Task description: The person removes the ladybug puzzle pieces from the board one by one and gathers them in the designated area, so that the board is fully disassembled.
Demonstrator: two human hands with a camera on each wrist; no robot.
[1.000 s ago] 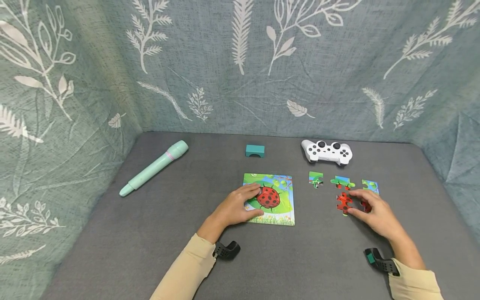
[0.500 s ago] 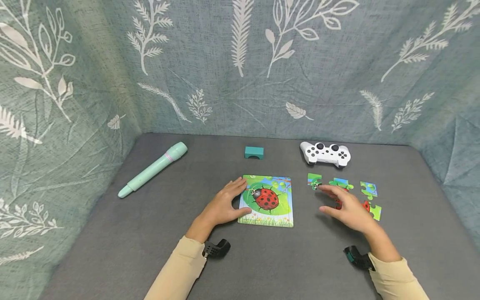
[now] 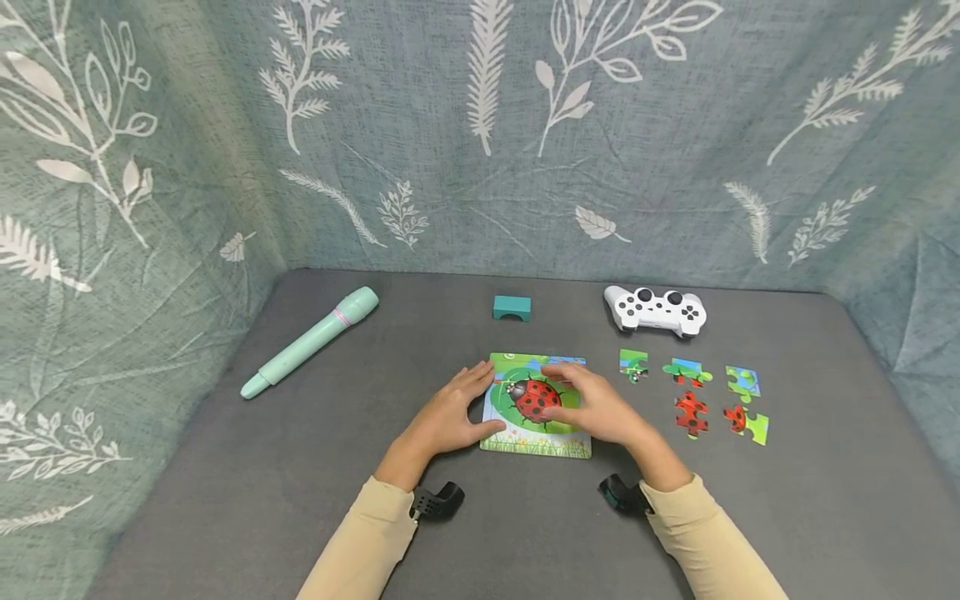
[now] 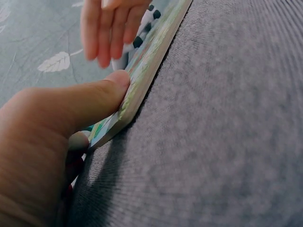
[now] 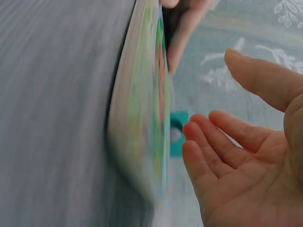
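1. Head view: the ladybug puzzle board (image 3: 523,412) lay on the grey cloth (image 3: 525,533), between both hands. We saw the left hand (image 3: 448,414) rest along its left side, fingers extended, thumb on its lower left part. The right hand (image 3: 603,408) reached over the board's right side, holding nothing, and five loose pieces (image 3: 691,414) lay beyond it.
2. Left wrist view: the thumb touched the board near a corner, though most of that hand's fingers were hidden from us. The pale, firm edge suggested wood or thick card — we judged it light and stiff, perhaps a little slippery on its printed face. We thought the opposite side edges the best hold, kept level.
3. Right wrist view: the fingers were loosely extended and apart from the blurred board, with a teal block (image 5: 176,149) behind.
4. Back in the head view, half a second earlier the right hand was among the loose pieces — now it was over the board, leaving them uncovered. The left hand had hardly shifted.
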